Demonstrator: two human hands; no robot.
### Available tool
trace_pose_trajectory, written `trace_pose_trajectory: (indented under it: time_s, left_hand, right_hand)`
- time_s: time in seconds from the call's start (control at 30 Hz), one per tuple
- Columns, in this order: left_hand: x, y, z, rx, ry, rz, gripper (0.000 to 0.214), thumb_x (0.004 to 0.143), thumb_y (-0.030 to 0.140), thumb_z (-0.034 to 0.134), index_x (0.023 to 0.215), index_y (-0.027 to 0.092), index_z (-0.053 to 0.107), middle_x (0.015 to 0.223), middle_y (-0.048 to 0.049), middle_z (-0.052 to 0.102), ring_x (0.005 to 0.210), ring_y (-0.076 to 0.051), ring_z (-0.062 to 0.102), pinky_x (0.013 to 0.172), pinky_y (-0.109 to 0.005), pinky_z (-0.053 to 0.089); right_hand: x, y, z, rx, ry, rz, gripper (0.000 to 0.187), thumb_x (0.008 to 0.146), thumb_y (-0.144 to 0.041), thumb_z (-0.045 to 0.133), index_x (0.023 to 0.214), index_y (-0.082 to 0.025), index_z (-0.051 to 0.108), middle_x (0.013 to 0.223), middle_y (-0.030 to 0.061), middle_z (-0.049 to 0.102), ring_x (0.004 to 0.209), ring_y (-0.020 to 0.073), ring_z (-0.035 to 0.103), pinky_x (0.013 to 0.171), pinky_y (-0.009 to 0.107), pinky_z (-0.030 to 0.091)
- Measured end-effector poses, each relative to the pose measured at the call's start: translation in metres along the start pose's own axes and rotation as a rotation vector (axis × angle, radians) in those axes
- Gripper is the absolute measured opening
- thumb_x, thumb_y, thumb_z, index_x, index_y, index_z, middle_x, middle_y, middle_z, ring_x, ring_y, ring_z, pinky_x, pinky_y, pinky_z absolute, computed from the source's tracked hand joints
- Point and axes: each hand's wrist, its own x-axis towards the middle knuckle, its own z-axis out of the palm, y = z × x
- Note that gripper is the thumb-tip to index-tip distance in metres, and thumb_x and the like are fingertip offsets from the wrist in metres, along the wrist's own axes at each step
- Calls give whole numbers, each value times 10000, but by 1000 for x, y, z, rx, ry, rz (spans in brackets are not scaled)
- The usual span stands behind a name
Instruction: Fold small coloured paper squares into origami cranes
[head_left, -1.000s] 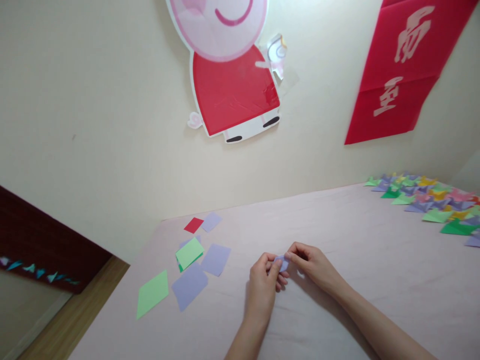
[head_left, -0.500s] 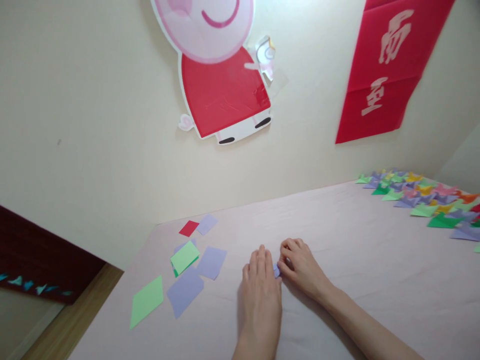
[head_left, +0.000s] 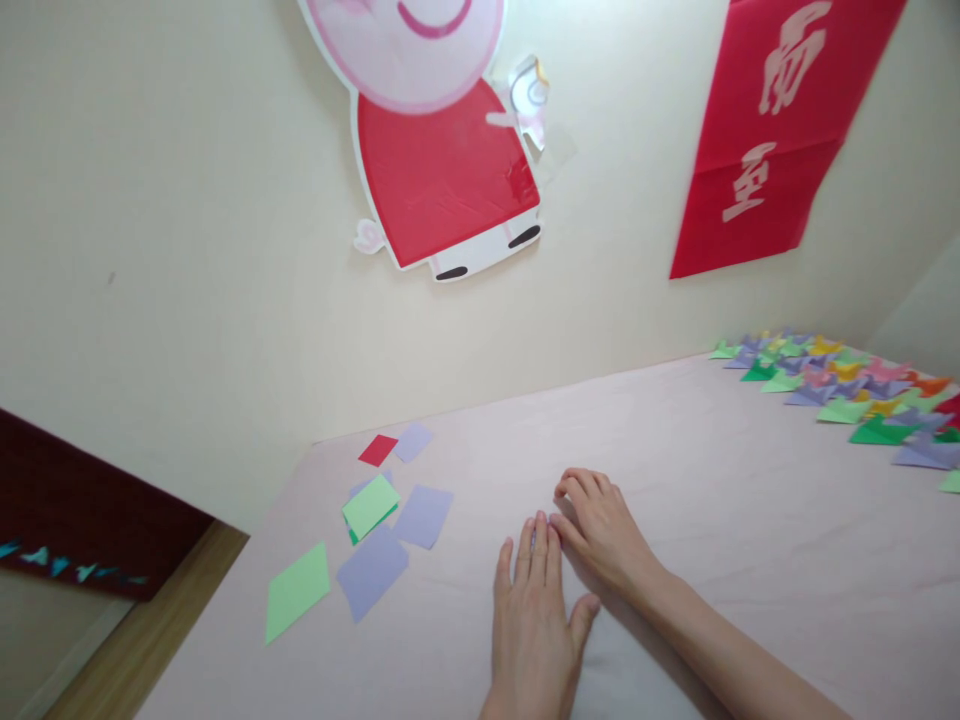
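My left hand (head_left: 536, 610) lies flat on the pink table (head_left: 750, 520), palm down and fingers stretched out together. My right hand (head_left: 600, 525) rests just beyond it, its fingers bent with the tips down on the table and its thumb against my left fingertips. The small folded purple paper seen earlier is hidden under the hands. Loose paper squares lie to the left: a green one (head_left: 298, 592), a purple one (head_left: 373, 572), another purple one (head_left: 424, 515), a green one on a small stack (head_left: 370, 505) and a red one (head_left: 377, 450).
Several folded paper shapes in many colours (head_left: 847, 390) cover the table's far right. The table meets a cream wall bearing a cartoon pig cutout (head_left: 442, 170) and a red banner (head_left: 765, 130). The table's left edge drops to a wooden floor (head_left: 135, 640).
Both hands came down from holding the purple piece above the table. My left hand flattened over it and slid nearer to me. The piece is no longer visible.
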Motion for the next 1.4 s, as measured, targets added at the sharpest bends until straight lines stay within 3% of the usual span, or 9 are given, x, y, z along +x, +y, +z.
trace_pose_trajectory:
  time_s: [0.23,0.63,0.77,0.83,0.93,1.03,1.17,1.27,1.4]
  left_hand:
    - [-4,-2,-5,-10,-6,1,702,967,585,328,1519,161,239,1578,-66,162,1457,-264,224,1187,-519,244]
    - [-22,-12,-3,114,110,-138,684,936,581,396,1448,130,426,1542,-133,293,1432,-318,286,1155,-534,285]
    - [-24,-22,-8,146,145,-233,739,901,579,467,1416,48,456,1541,-205,270,1438,-363,246,1153,-536,278]
    - [-17,-21,-13,141,149,-180,735,907,549,477,1454,64,399,1562,-184,221,1450,-359,212,1152,-537,278]
    - [-4,-13,-16,85,86,29,692,936,496,453,1520,179,262,1586,-75,186,1467,-303,179,1168,-528,254]
    - [4,-7,-11,16,2,79,700,944,531,421,1522,176,247,1573,-74,218,1456,-294,224,1166,-534,255]
    - [2,-8,-3,-54,3,70,705,948,537,420,1521,162,251,1583,-75,188,1458,-296,218,1170,-541,235]
    - [4,-11,-4,-127,43,63,623,953,465,454,1492,174,338,1574,-74,270,1442,-290,267,1155,-518,268]
    - [17,-14,-14,-230,162,-40,480,896,272,566,1365,200,494,1473,-84,458,1364,-260,376,1122,-444,316]
  right_hand:
    - [-4,-4,6,-206,-44,8,427,918,-225,493,1338,-273,560,1452,131,468,1340,328,366,1026,460,348]
    - [-2,-2,3,-191,-95,20,454,916,-238,507,1365,-290,549,1472,134,463,1357,337,369,1024,471,347]
    - [-2,-3,2,-178,-74,8,454,911,-241,517,1363,-274,550,1459,145,475,1340,344,391,1021,483,357]
    - [-3,-3,2,-176,-66,10,453,912,-244,517,1363,-264,551,1458,155,475,1343,351,386,1022,489,356]
    - [-3,-4,4,-178,-57,17,453,919,-257,515,1371,-253,547,1462,162,471,1353,353,375,1028,491,357]
    - [-3,0,5,-171,-66,31,471,911,-240,520,1382,-249,537,1464,158,468,1358,346,369,1034,487,362]
    - [-3,16,2,-153,-45,52,470,895,-165,504,1354,-246,562,1456,154,465,1355,352,352,1037,513,358]
    - [0,23,-7,-7,-9,-19,462,876,-96,462,1304,-225,581,1379,135,519,1282,295,416,1028,484,383]
    - [3,13,-23,293,-94,-157,315,816,-26,445,953,-214,657,1023,73,642,1013,220,534,911,379,455]
